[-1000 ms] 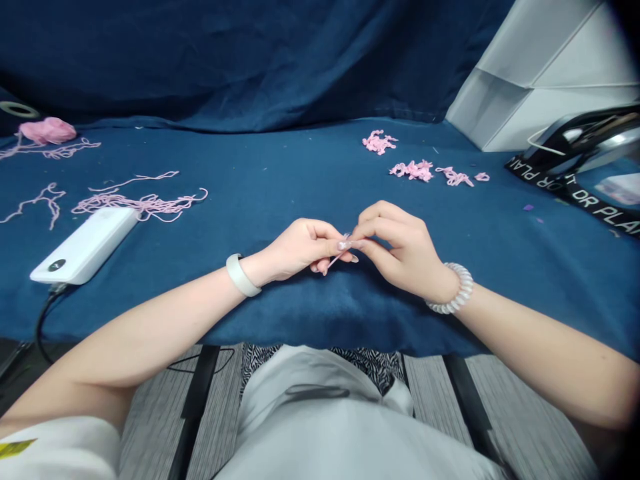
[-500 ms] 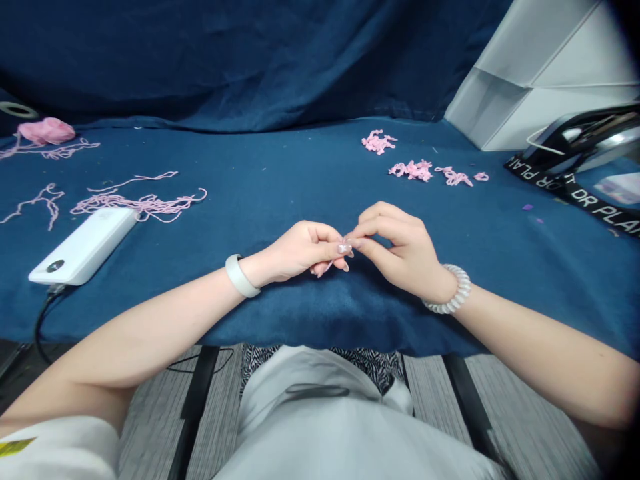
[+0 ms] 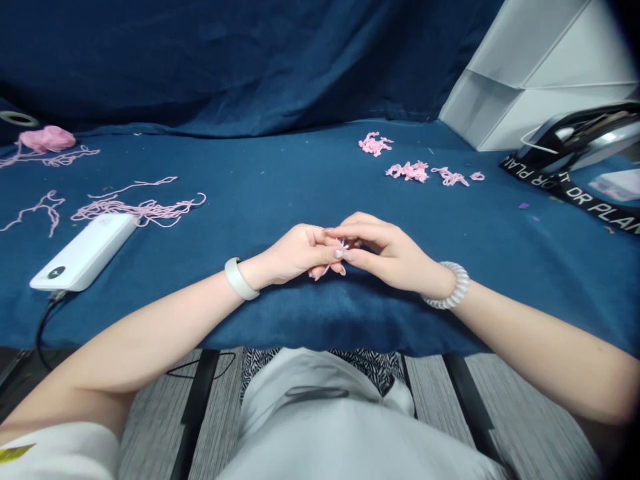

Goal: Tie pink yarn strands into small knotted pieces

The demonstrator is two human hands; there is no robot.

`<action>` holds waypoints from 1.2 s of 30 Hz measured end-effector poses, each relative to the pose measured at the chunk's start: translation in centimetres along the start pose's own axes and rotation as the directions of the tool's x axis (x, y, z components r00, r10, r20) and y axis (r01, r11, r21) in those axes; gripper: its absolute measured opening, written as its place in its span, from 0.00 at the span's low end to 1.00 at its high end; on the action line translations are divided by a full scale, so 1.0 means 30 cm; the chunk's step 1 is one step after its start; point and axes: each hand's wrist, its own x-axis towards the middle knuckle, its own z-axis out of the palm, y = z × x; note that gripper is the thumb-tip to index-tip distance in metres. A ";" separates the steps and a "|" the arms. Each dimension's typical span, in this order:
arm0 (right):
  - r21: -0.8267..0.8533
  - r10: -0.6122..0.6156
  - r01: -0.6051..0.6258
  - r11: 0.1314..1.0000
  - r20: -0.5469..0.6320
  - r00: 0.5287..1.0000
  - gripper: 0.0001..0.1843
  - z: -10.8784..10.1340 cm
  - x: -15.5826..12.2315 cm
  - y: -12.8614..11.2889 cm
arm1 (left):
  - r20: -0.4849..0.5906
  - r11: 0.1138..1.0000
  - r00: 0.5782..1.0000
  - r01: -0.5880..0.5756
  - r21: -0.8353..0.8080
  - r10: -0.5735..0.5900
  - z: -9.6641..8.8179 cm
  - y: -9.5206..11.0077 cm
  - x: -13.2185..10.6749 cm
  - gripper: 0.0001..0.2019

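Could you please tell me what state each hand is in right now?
Left hand: closed, pinching pink yarn.
Right hand: closed, also pinching the pink yarn.

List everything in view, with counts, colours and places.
blue cloth: one, dark blue, covering the surface
yarn ball: one, pink, far left
loose yarn strands: several, pink, left
yarn clumps: four, pink, far side, right
power bank: one, white, left, cable attached
folded sheet: one, white, far right
strap: one, black with white lettering, right
small yarn piece: one, pink, between the hands
left hand: one, pinching it; white wristband
right hand: one, pinching it; clear coil bracelet
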 end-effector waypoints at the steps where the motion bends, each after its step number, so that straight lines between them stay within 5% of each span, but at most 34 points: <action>1: 0.011 0.006 -0.006 1.000 0.010 1.000 0.15 0.001 -0.001 0.001 | 0.007 1.000 1.000 0.004 0.006 -0.004 0.000 0.002 -0.001 0.17; 17: 0.363 0.229 -0.281 0.888 0.179 0.957 0.08 0.001 0.012 0.010 | 0.078 0.991 0.990 0.109 0.072 -0.115 0.000 0.007 -0.007 0.18; 29: 0.496 0.370 -0.364 0.789 0.090 0.925 0.03 0.027 0.014 0.008 | 0.060 0.997 0.995 0.074 0.000 -0.074 0.000 -0.001 -0.002 0.21; 36: 0.477 0.408 -0.273 0.835 -0.204 0.890 0.05 0.047 0.015 0.047 | 0.006 0.988 0.999 0.044 -0.148 -0.043 -0.012 -0.016 0.012 0.18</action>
